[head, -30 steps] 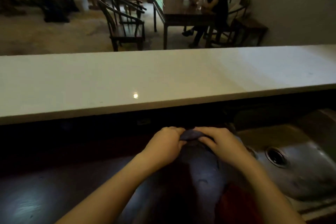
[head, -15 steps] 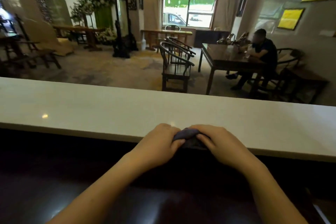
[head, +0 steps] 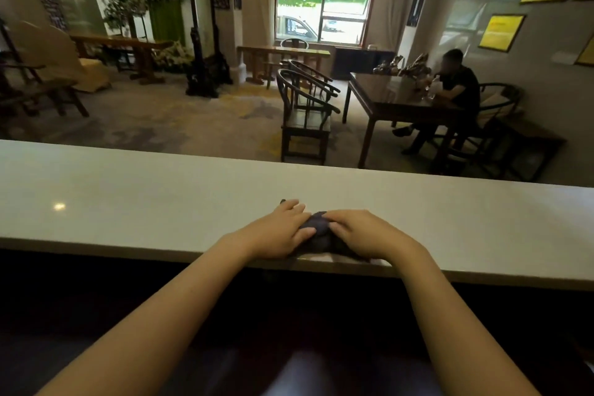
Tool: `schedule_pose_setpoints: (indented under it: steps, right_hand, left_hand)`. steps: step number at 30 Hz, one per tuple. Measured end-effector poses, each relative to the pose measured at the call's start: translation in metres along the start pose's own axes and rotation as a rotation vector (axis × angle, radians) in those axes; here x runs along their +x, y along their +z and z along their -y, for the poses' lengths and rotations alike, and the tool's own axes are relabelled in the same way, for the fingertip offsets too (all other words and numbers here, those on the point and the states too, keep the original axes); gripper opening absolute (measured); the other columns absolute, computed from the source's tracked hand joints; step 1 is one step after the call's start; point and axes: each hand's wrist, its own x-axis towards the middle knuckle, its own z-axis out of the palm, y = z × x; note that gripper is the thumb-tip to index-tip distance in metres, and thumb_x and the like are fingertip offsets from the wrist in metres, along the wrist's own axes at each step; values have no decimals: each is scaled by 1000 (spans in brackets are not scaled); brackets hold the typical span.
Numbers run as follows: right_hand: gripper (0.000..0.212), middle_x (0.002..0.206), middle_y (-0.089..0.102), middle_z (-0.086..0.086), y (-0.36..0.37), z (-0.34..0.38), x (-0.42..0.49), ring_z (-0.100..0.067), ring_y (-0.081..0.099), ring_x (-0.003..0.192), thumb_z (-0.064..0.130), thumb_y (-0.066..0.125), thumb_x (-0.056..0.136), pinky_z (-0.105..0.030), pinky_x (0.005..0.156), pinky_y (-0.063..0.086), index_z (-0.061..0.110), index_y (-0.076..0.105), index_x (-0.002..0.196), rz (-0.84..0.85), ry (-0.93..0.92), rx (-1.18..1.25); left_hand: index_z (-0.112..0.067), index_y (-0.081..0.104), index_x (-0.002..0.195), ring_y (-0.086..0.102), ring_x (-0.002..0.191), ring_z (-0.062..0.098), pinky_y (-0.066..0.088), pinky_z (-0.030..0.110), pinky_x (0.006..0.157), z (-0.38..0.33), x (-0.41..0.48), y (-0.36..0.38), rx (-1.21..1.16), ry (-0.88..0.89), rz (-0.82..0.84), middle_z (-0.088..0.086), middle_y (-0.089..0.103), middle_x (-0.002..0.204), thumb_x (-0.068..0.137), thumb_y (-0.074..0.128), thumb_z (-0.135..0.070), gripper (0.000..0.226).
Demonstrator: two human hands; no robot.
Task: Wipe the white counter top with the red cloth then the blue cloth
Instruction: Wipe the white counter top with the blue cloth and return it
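Note:
The white counter top (head: 160, 202) runs across the view from left to right. A dark blue cloth (head: 318, 230), bunched up, lies on it near the front edge, a little right of centre. My left hand (head: 279, 231) presses on the cloth's left side with fingers spread flat. My right hand (head: 360, 233) covers the cloth's right side, fingers curled over it. Most of the cloth is hidden under both hands. The red cloth is not in view.
Below the counter's front edge lies a dark lower surface (head: 96, 315). Beyond the counter are wooden chairs (head: 305, 112) and a dark table (head: 395, 96) where a person (head: 450, 87) sits at the right. Long stretches of counter extend to either side of my hands.
Both hands have lifted the blue cloth from the dark lower surface by the sink up onto the white counter top. The view has tilted up; the sink and red cloth have dropped out of sight.

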Motion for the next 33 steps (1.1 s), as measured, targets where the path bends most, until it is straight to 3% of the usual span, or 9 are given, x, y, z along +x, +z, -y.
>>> schedule_pose_setpoints:
  steps: [3, 5, 7, 9, 11, 15, 19, 24, 33]
  right_hand:
    - [34, 131, 58, -1, 20, 10, 4, -20, 52, 116, 34, 31, 97, -34, 95, 38, 26, 53, 122, -74, 0, 50]
    - [37, 135, 54, -1, 34, 18, 12, -22, 47, 123, 36, 28, 97, -39, 100, 36, 28, 49, 126, -138, -8, 42]
    - [43, 150, 35, -2, 49, 23, 22, -29, 26, 138, 42, 21, 97, -55, 111, 19, 33, 36, 136, -110, 64, -94]
    - [48, 158, 12, 1, 59, 26, 29, -32, 3, 144, 51, 13, 95, -67, 108, -2, 41, 20, 141, -65, 166, -161]
    - [53, 159, 3, 3, 64, 24, 35, -33, -6, 144, 61, 9, 90, -70, 104, -8, 46, 12, 141, -60, 200, -169]
    - [69, 159, -5, 3, 69, 19, 32, -34, -10, 144, 77, 1, 75, -68, 106, -9, 51, -1, 139, -120, 192, -220]
    - [75, 159, -8, 4, 77, 31, 28, -34, -11, 144, 83, -4, 66, -66, 107, -9, 57, -5, 136, -150, 129, -229]
    - [75, 159, -5, 2, 94, 84, 57, -36, -12, 143, 85, 7, 69, -66, 106, -14, 56, 3, 138, -75, 19, -239]
    - [62, 159, -4, -1, 127, 179, 146, -41, -12, 142, 70, 17, 84, -69, 102, -15, 50, 6, 141, -29, -105, -272]
  left_hand:
    - [-14, 27, 144, 7, 145, 23, 2, 40, 117, 14, 2, 19, 72, 42, 64, 9, 21, 156, 99, 21, -39, 52]
    - [-23, 20, 147, -2, 146, 18, -6, 48, 115, 23, 3, 21, 33, 16, 70, 2, 11, 159, 97, 16, -44, 53]
    - [-29, 18, 147, -6, 146, 16, -9, 53, 114, 40, 3, 19, 6, -62, 56, 0, 7, 160, 97, 13, -47, 53]
    - [-32, 11, 147, -7, 146, 16, -10, 54, 113, 69, -2, 14, 14, -187, 31, -1, 2, 160, 96, 12, -47, 53]
    - [-35, 5, 147, -8, 146, 17, -9, 56, 112, 108, -15, 12, 20, -319, -21, -2, -2, 160, 96, 13, -48, 53]
    - [-38, 1, 146, -8, 146, 17, -8, 59, 111, 181, -52, 19, 56, -517, -101, -4, -5, 160, 94, 14, -52, 56]
    - [-31, -1, 147, -5, 146, 20, -4, 58, 113, 202, -70, 31, 45, -630, -129, 1, -6, 160, 92, 7, -54, 60]
    - [-24, 4, 149, -6, 146, 18, -3, 52, 115, 206, -68, 31, 14, -620, -149, 3, -5, 160, 93, 5, -49, 60]
    - [-12, 7, 148, -1, 147, 22, 0, 45, 117, 226, -92, 28, 34, -701, -218, 10, 1, 159, 97, 11, -40, 59]
